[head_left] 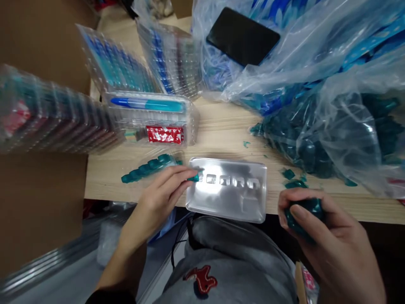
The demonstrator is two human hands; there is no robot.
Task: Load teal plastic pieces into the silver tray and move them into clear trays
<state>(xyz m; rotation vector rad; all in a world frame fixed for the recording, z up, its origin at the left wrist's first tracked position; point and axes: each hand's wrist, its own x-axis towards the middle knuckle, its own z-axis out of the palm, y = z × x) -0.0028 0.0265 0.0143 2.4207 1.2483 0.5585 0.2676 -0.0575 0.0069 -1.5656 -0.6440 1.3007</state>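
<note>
A clear plastic tray point(226, 207) with a row of small square hollows lies near the table's front edge. At the row's left end, my left hand point(167, 185) pinches a small teal piece point(193, 177) between thumb and fingers. My right hand point(325, 228) is wrapped round a glossy dark teal lump point(305, 215), to the right of the tray and apart from it. Whether the lump is putty or something firmer I cannot tell. Left of the tray sits another clear tray holding a row of teal pieces point(145, 169), partly behind my left hand.
Stacked clear packs point(57, 114) stand at the left. A filled pack holds a blue pen point(148, 104) and a red packet point(165, 134). A black phone point(243, 37) rests on plastic bags at the back. An open bag of teal lumps point(303, 126) spreads across the right; teal scraps point(288, 174) lie beside it.
</note>
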